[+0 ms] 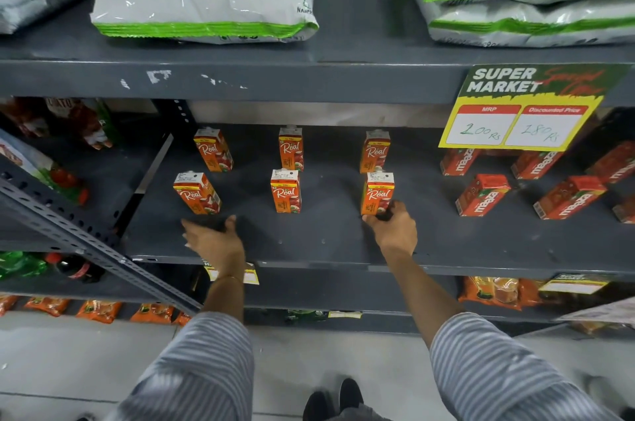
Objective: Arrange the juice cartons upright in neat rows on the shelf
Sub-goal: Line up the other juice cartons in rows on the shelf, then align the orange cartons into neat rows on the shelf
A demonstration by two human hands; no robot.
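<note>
Six orange juice cartons stand upright on the dark grey shelf (326, 241) in two rows of three, well apart from one another: the back row comprises the back-left carton (213, 149), back-middle carton (290, 148) and back-right carton (375, 151); the front row comprises the front-left carton (196, 193), front-middle carton (286, 191) and front-right carton (377, 193). The right hand (394, 228) reaches in from below and its fingers close around the base of the front-right carton. The left hand (214, 236) is spread open, palm down, just in front of the front-left carton, holding nothing; whether its fingertips touch the carton cannot be told through the blur. To the right on the same shelf, red cartons (482, 195) lie tipped on their sides in loose order. A yellow-and-green price sign (522, 107) hangs from the shelf edge above them. The upper shelf carries stacked grey-and-green bags (206, 8), sealed, their contents not visible. Striped sleeves (206, 362) cover both upper arms.
</note>
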